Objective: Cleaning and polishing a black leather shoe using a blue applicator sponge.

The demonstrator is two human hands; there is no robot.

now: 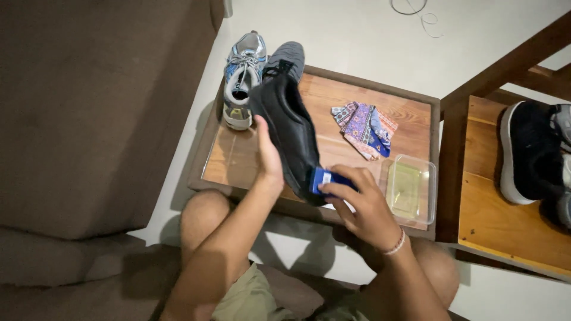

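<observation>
- The left hand (pixel 269 156) holds a black leather shoe (pixel 287 128) up over the wooden bench (pixel 229 157), palm and fingers wrapped against its side, toe pointing away from the person.
- The right hand (pixel 363 205) pinches a small blue block (pixel 326 179), probably a polish sponge or applicator, with thumb and fingertips closed on it, and presses it against the heel end of the shoe.
- Judged from this, the step in hand is rubbing or polishing the shoe's rear part; the rest of the upper looks matte, so the work seems far from done.
- The next move likely calls for a firm left-hand grip while the block sweeps along the side, and a turn of the shoe to reach the far face.
- On the bench lie a folded patterned cloth (pixel 364 128) and, near the right hand, a clear plastic tub (pixel 411 189) with something yellowish in it.
- A grey and blue sneaker (pixel 242 77) rests at the bench's far left corner, with a dark grey shoe (pixel 286 58) just beside it.
- A black sneaker with a white sole (pixel 529 151) sits on a wooden shelf (pixel 505 220) to the right.
</observation>
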